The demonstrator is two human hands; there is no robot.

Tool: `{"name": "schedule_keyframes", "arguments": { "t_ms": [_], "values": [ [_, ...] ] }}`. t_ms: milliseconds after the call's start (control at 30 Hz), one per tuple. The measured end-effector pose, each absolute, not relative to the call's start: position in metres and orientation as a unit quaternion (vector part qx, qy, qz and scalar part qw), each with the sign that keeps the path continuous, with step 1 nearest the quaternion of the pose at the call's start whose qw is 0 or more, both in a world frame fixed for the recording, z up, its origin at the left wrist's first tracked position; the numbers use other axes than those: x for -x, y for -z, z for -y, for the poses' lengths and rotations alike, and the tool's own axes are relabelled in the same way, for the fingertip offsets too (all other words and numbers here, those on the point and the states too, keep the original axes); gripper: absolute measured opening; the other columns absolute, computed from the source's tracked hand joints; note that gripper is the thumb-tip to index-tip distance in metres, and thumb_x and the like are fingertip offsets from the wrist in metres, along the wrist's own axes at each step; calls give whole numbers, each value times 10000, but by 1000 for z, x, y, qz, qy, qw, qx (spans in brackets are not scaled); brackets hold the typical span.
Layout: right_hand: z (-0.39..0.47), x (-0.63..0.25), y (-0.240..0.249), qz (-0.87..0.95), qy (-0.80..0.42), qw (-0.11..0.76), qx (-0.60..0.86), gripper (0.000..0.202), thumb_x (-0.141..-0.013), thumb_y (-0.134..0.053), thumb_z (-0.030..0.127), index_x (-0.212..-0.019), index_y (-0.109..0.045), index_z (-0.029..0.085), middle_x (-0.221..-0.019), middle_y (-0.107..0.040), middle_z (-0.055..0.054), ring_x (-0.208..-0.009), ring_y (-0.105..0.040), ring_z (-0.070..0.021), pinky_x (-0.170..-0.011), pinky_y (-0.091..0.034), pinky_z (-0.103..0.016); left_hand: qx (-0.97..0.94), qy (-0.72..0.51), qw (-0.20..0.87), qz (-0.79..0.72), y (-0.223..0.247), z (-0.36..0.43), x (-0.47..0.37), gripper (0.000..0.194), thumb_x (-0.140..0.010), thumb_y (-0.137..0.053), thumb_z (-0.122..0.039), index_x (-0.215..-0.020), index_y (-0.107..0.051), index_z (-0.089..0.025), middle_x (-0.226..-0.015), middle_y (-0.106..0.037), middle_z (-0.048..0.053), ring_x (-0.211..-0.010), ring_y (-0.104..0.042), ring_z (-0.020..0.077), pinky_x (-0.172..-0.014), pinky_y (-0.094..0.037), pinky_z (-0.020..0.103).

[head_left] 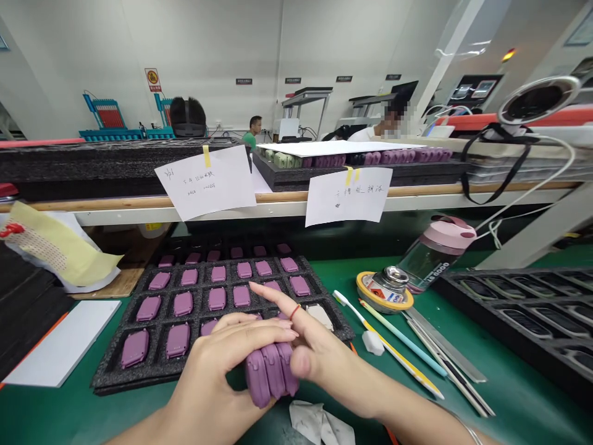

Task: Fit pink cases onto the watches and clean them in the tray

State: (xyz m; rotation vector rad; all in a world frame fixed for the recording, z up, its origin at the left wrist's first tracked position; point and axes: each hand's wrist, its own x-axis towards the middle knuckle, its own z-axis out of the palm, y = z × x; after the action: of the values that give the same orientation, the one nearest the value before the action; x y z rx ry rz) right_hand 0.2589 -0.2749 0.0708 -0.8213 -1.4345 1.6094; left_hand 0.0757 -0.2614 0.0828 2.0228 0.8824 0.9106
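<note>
Several purple watch cases (269, 377) are held side by side in a stack, low in the middle of the view. My left hand (227, 352) wraps round the stack from the left, its fingers over the top. On the right side of the stack my right hand (306, 340) presses its thumb against the cases. Its index finger stretches out over the tray; its other fingers are partly hidden behind the left fingertips. Beyond the hands lies a black foam tray (160, 334) with more purple cases in its pockets. A crumpled white cloth (319, 423) lies below the right hand.
To the right are a toothbrush (389, 346), a light-blue stick (407, 343), metal strips (449, 358), a yellow-rimmed dish (384, 298) and a pink-lidded bottle (433, 253). Another foam tray (514, 321) stands far right. Labelled papers (347, 194) hang from the shelf (278, 207); people sit beyond.
</note>
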Motion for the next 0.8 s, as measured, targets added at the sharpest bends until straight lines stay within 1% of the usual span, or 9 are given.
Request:
{"name": "schedule_keyframes", "arguments": {
  "t_ms": [100, 167, 300, 367, 433, 500, 567, 667, 800],
  "values": [
    [276, -252, -66, 581, -592, 437, 346, 1296, -463, -974, 499, -1539, -292, 264, -1291, -653, -114, -1210, -638, -300, -1049, -498, -450, -790, -364, 383, -311, -78, 262, -75, 285, -765, -822, -253, -1033, -799, -347, -1131, -773, 31, -1139, -656, 274, -1039, -491, 371],
    [277, -249, -64, 606, -551, 462, 342, 1277, -490, -989, 381, -1545, -278, 265, -1232, -687, -98, -1169, -666, -279, -1029, -521, -420, -776, -368, 400, -321, -78, 265, -75, 333, -761, -820, -249, -1068, -786, -374, -1242, -706, 38, -1213, -607, 288, -1063, -473, 380],
    [278, -249, -62, 665, -436, 519, 313, 1223, -620, -946, 321, -1576, -183, 278, -1100, -750, -61, -1111, -704, -256, -1056, -512, -418, -652, -369, 524, -406, -84, 272, -77, 1102, -523, -958, -211, -1469, -439, -436, -1563, -410, 44, -1399, -438, 347, -1138, -397, 439],
    [278, -251, -62, 698, -366, 535, 304, 1184, -649, -932, 321, -1572, -192, 289, -1138, -746, -70, -1117, -704, -264, -1078, -503, -433, -561, -341, 638, -403, -88, 273, -77, 1360, -430, -994, -211, -1547, -246, -421, -1554, -424, 83, -1377, -475, 351, -1108, -430, 448],
    [278, -253, -61, 732, -302, 535, 294, 993, -701, -900, 320, -1515, -330, 305, -1354, -642, -110, -1139, -697, -269, -1091, -502, -430, -503, -293, 720, -379, -90, 272, -77, 1236, -473, -988, -249, -1517, -329, -317, -1395, -587, 132, -1240, -607, 350, -1038, -491, 456],
    [276, -254, -60, 756, -261, 529, 283, 829, -746, -868, 308, -1448, -427, 308, -1508, -504, -110, -1173, -682, -268, -1134, -465, -428, -486, -262, 750, -365, -89, 270, -77, 911, -548, -962, -288, -1346, -532, -201, -1193, -703, 140, -1085, -695, 340, -978, -528, 462],
    [275, -254, -58, 765, -248, 526, 278, 890, -760, -859, 294, -1495, -357, 312, -1461, -560, -93, -1189, -673, -266, -1182, -404, -455, -477, -258, 758, -362, -87, 268, -78, 683, -578, -948, -287, -1169, -628, -169, -1119, -735, 125, -1033, -717, 328, -962, -537, 452],
    [275, -255, -56, 767, -254, 516, 284, 1081, -757, -859, 275, -1584, -164, 282, -1270, -701, -81, -1220, -651, -287, -1169, -425, -475, -465, -265, 761, -367, -85, 268, -78, 617, -581, -946, -246, -1113, -641, -177, -1120, -746, 109, -1034, -721, 315, -969, -533, 446],
    [275, -256, -57, 763, -270, 514, 283, 1132, -732, -879, 241, -1589, -147, 336, -1259, -708, -63, -1182, -677, -282, -1068, -544, -420, -472, -257, 756, -372, -84, 268, -77, 650, -584, -944, -244, -1140, -615, -175, -1112, -747, 113, -1021, -724, 318, -969, -529, 471]
  ]
}}
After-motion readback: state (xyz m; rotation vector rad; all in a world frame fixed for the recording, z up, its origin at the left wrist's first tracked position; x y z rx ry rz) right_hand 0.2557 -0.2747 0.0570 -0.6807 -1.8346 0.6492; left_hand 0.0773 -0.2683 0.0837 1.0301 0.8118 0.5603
